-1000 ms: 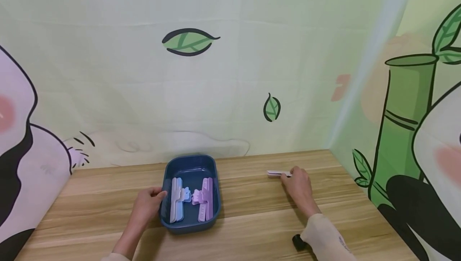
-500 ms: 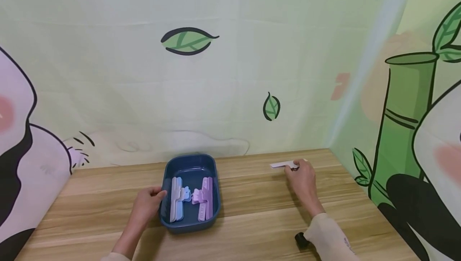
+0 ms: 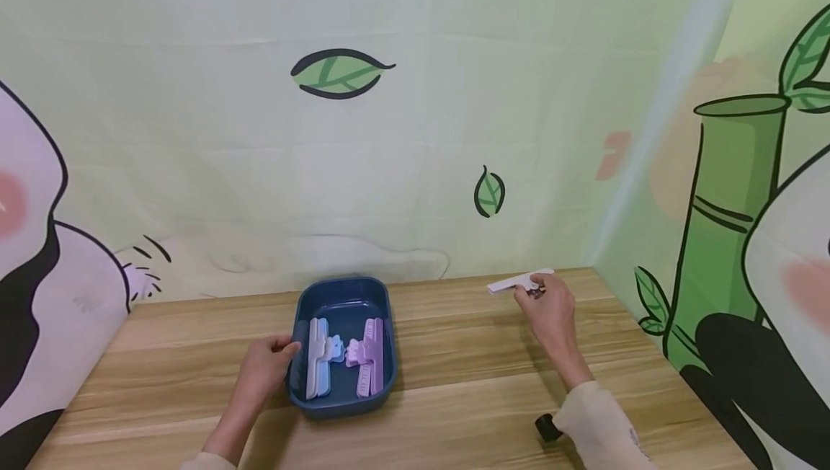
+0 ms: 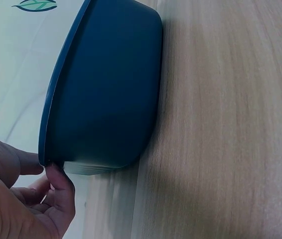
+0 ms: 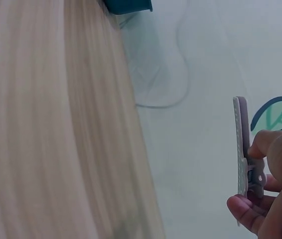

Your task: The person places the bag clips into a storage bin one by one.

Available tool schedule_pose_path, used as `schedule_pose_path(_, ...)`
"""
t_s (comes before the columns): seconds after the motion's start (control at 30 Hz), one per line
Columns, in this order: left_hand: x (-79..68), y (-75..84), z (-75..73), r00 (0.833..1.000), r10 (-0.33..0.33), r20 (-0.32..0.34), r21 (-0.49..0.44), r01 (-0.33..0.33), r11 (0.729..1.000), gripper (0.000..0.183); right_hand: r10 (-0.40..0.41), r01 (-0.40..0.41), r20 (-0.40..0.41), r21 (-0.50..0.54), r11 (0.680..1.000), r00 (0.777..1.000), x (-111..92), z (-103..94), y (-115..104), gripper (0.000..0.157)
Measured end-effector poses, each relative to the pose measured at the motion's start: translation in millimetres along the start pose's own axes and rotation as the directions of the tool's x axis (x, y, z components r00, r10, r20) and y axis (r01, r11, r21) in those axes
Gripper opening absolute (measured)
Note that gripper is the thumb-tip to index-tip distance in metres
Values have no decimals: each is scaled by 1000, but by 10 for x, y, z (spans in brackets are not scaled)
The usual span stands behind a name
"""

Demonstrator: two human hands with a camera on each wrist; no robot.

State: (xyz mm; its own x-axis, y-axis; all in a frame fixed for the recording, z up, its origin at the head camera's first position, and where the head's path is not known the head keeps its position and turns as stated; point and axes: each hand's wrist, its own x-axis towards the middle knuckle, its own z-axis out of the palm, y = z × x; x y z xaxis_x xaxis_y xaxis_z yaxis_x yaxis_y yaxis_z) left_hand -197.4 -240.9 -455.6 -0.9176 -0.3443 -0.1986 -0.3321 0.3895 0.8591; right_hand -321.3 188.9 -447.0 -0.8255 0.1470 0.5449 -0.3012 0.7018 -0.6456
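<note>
At the left, my left hand (image 3: 262,373) pinches the rim of a dark blue plastic bin (image 3: 344,410); the left wrist view shows thumb and finger at the bin's (image 4: 101,89) edge. Inside lie a blue-and-white bag clip (image 3: 317,358) and a purple bag clip (image 3: 372,358), their handles facing each other. My right hand (image 3: 551,315) holds a pale bag clip (image 3: 509,284) over the back right of the table. In the right wrist view, thumb and fingers grip this clip (image 5: 241,122) around its handle; the fingers partly cover it.
The wood-grain table (image 3: 447,383) runs back to a printed cloth wall (image 3: 389,167) with leaves and bamboo. A second printed wall (image 3: 733,254) stands along the right side. A small black object (image 3: 548,427) sits by the right sleeve.
My right hand has raised the pale bag clip from near the tabletop, shifting slightly right and tilting it. My left hand and the bin stay in place.
</note>
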Motion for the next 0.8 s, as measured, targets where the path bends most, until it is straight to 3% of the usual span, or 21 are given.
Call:
schedule_pose_path(0.47,-11,29,-15,1000,15,1,14,-15,1000,38,-44,48,-80,49,998,996,68,-180,-220,30)
schedule_pose_path(0.8,2,11,-26,1000,9,7,5,-9,1000,38,-31,33,-44,57,998,999,93,-274,-326,33)
